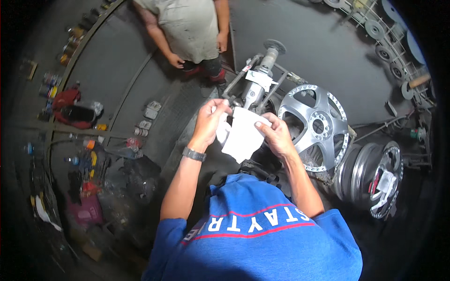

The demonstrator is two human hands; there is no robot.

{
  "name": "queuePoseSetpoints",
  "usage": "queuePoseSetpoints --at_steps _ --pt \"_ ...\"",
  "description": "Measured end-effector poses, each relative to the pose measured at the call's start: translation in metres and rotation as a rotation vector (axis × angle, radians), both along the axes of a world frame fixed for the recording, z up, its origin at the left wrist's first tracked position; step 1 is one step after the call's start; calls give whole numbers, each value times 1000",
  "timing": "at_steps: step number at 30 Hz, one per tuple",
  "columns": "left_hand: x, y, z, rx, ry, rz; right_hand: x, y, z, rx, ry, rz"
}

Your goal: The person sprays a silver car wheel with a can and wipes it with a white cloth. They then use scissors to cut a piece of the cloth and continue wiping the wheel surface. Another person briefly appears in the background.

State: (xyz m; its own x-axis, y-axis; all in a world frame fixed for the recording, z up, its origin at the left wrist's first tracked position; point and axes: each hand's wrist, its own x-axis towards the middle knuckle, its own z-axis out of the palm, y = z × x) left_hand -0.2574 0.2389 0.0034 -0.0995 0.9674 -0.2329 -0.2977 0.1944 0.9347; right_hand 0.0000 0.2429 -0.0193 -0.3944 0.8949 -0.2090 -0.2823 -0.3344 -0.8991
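Observation:
In front of my chest I hold a white cloth (243,138), its thin sheet hanging with an uneven lower edge. The thumb and fingers of my left hand (211,119), with a dark band on the wrist, pinch its upper left side, where part of it is bunched. My right hand (277,135) is closed on its right edge, thumb on top. Just beyond the cloth is a grey metal machine (255,89) with a round disc at its far end and white material wrapped round its middle. A silver spoked wheel rim (318,126) stands right of my right hand.
More rims (370,173) lie at the lower right, one with a white cloth on it. Discs hang on a rack (386,54) at the upper right. A person (187,33) stands beyond the machine. Bottles, a red bag (70,107) and plastic bags (136,178) are at left.

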Motion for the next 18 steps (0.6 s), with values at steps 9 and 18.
queuePoseSetpoints --at_steps 9,18 --pt "46 149 -83 -79 -793 -77 72 -37 27 -61 -31 -462" --pt "49 100 -55 133 88 -334 20 -42 36 -142 250 -761"
